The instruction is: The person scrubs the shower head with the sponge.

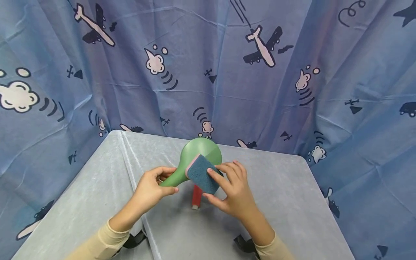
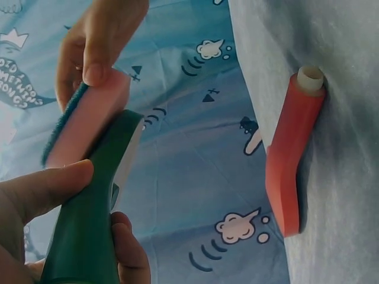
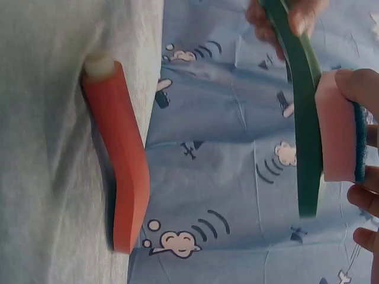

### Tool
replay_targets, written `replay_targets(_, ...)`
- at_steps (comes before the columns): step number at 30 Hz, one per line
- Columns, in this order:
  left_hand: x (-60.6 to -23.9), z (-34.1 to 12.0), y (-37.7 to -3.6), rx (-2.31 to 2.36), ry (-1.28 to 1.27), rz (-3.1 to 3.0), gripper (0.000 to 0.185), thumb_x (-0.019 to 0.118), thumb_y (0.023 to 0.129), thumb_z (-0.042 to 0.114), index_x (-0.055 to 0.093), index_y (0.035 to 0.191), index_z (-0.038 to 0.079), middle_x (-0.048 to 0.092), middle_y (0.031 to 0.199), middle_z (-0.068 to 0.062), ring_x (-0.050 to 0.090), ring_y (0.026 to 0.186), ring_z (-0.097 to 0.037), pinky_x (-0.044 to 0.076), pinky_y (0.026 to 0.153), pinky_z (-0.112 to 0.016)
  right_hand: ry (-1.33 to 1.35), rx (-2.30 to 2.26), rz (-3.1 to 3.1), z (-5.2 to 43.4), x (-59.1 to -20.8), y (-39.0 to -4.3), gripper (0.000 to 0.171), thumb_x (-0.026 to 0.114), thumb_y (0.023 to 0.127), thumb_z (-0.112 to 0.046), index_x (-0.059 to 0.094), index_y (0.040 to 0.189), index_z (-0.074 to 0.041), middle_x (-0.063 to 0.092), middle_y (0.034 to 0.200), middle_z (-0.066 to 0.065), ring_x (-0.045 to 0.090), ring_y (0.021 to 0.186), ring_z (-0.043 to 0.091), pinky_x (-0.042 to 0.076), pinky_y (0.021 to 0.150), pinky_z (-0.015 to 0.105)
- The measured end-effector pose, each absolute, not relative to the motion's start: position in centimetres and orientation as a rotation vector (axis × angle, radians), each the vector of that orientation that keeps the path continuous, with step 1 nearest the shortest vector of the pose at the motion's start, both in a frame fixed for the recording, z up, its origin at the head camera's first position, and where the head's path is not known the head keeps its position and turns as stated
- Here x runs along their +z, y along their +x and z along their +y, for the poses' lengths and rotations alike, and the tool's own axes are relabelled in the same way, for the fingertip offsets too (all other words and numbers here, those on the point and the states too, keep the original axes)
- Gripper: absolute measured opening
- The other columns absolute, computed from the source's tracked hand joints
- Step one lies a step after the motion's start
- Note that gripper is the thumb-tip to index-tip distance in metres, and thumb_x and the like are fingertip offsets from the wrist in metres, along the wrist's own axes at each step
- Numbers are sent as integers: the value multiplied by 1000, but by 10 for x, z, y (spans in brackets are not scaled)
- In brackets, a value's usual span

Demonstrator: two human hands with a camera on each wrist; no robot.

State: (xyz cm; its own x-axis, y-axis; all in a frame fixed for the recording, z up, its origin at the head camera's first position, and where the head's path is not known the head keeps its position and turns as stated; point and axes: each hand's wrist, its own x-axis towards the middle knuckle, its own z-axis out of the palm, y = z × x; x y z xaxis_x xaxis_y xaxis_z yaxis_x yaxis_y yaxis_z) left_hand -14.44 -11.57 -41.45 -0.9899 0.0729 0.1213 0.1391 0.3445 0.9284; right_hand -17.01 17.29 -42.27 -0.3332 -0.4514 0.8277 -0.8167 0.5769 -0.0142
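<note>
A: We log the setting first. Blue curtain printed with planes and clouds hangs behind and to both sides; the grey tabletop runs toward us from its far edge.

B: Next in size, the green paddle. We see it held up off the tabletop, over the middle, nearer the far edge, round blade away from us, handle pointing down and left.

A: Then the sponge, pink body with a dark blue scouring face. In both wrist views its pink side lies flat against the blade.

B: Smallest, the red bent piece with a pale cap, lying on the tabletop under the paddle, touching neither hand.

A: Step in hand, as we judge it: wiping the blade. To do it well we would keep the sponge flat on the blade, press evenly, and brace the handle so the blade does not twist away.

B: Hands. Left hand: fingers and thumb curled round the handle, a firm wrap. Right hand: partly closed, fingers laid over the blue face and thumb on the sponge's edge, pinching it against the blade.
</note>
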Motion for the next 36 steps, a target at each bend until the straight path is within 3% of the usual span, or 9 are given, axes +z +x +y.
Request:
replay_targets(10, -413, -115, -142, -1736, -251, -2534, 56, 92, 69, 8, 74, 122, 9, 72, 100, -5, 64, 85, -17, 55, 76, -26, 687, 764, -2115, 199, -424, -183, 62, 77, 87, -52, 70, 130, -9, 66, 118, 14, 55, 111, 36, 37, 97, 55)
replay_targets(17, -417, -115, -143, -1666, -258, -2550, 55, 91, 69, 7, 75, 121, 11, 73, 103, -1, 64, 86, -15, 54, 77, -27, 1003, 581, -1976, 174, -424, -170, 58, 73, 89, -53, 71, 128, -11, 65, 115, 15, 56, 109, 38, 39, 99, 58)
replay_targets(26, -417, -111, -141, -1660, -317, -2522, 56, 92, 68, 3, 74, 120, 9, 72, 107, -3, 63, 82, -16, 55, 74, -26, 672, 738, -2082, 195, -420, -179, 61, 69, 91, -58, 71, 128, -10, 65, 112, 13, 54, 107, 36, 35, 94, 56)
replay_targets(33, -419, -109, -139, -1600, -319, -2540, 56, 92, 67, 1, 76, 119, 12, 72, 109, 1, 62, 84, -15, 54, 74, -26, 982, 582, -1972, 176, -419, -166, 57, 73, 88, -53, 71, 127, -12, 63, 111, 15, 55, 106, 38, 38, 97, 58)
replay_targets(36, -418, -107, -138, -1581, -329, -2530, 56, 92, 67, 1, 76, 119, 13, 72, 108, 3, 62, 86, -14, 55, 74, -27, 926, 577, -1991, 177, -417, -167, 57, 72, 88, -54, 72, 127, -12, 63, 111, 15, 55, 107, 38, 38, 96, 58)
